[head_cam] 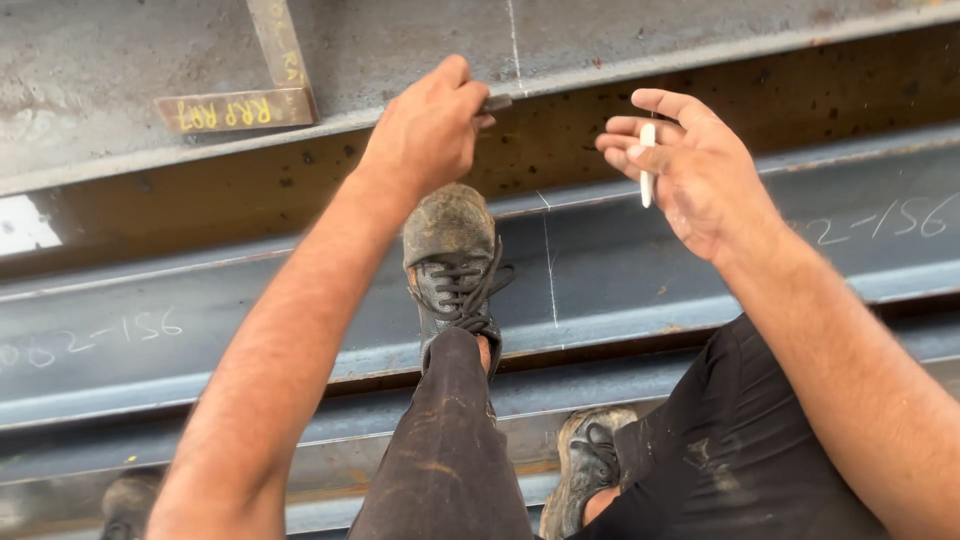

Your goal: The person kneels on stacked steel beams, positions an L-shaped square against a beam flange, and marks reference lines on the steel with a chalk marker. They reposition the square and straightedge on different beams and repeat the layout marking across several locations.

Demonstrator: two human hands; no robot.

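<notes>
Your left hand (430, 130) is closing around a small dark tool (496, 102), maybe a scriber or marker tip; only its end is showing past your fingers, so I cannot tell exactly what it is. You are pressing it at the edge of the upper steel beam flange (620, 40), just beside a thin white chalk line (514, 40) that is running across the flange.

Your right hand (690, 165) is hovering half open, with the fingers loosely bent, and it is pinching a white chalk stick (647, 165) between the thumb and the fingers. The stick is pointing downward. This hand is not touching the steel.

Your left foot in a dusty black lace-up shoe (452, 265) is standing on the lower steel beam (250, 310), near another white line (549, 265) drawn on it. Your other shoe (585, 465) is resting lower, beside your dark trouser leg (445, 450). A small rusty steel piece with yellow writing (235, 108) is lying on the upper flange, well apart from your hands.
</notes>
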